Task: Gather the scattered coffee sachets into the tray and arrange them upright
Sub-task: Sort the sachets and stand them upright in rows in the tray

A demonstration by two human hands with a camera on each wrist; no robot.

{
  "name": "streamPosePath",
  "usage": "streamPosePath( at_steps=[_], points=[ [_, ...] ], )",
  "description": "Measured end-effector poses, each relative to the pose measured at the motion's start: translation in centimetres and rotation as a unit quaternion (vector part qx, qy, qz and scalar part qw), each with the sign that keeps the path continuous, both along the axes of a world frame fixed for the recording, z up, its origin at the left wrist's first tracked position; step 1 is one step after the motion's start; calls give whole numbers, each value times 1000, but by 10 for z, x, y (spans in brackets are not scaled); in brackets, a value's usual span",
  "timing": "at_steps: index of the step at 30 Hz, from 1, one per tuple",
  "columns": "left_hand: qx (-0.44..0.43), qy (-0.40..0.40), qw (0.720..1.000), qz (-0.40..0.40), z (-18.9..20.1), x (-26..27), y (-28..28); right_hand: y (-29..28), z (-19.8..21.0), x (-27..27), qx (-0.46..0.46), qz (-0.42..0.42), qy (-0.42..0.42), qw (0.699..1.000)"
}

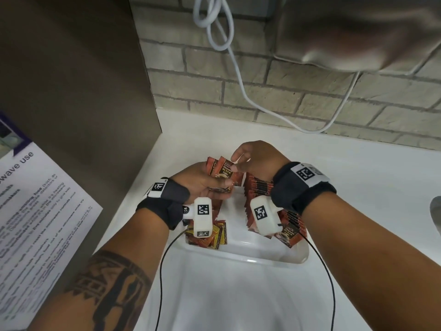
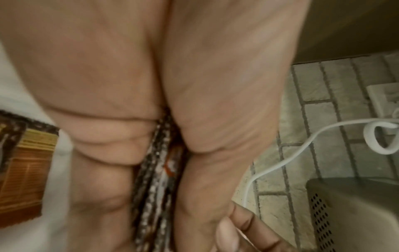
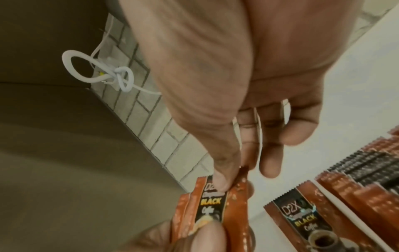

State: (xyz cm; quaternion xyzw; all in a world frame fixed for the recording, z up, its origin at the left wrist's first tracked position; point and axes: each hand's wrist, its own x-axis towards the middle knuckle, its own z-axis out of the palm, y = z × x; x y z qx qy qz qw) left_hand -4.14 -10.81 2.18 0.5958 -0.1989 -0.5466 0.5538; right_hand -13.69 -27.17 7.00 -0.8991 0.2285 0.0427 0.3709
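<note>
The left hand (image 1: 202,180) is clamping a small bundle of sachets (image 1: 218,172), squaring them. The right hand (image 1: 257,158) is pinching the front sachet (image 3: 212,204) by its top edge, probably to add it upright to the row (image 1: 259,187) along the tray's (image 1: 250,259) right side.

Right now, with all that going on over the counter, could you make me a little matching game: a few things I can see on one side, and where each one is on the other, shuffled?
Things:
1. bunch of sachets
2. row of upright sachets
3. white cable
4. printed notice

Places:
A. hanging down the brick wall
B. on the cabinet side at the left
C. held in the left hand, its top pinched by the right hand
D. standing in the white tray, under the right wrist

Pairs: 1-C, 2-D, 3-A, 4-B
</note>
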Motion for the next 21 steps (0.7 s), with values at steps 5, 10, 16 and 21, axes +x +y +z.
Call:
streamPosePath(
  at_steps=[5,10,16,21],
  points=[
    [-38,-10,999,10,1,-6,0,-6,9,2,41,4,-40,998],
    [37,-90,995,-7,-1,-1,4,-7,14,6,3,-27,-63,998],
    [203,-180,962,8,-6,10,4,-7,0,18,-106,-12,47,993],
    [234,-266,928,-111,-14,4,-13,-8,-23,30,-176,-9,143,974]
  ],
)
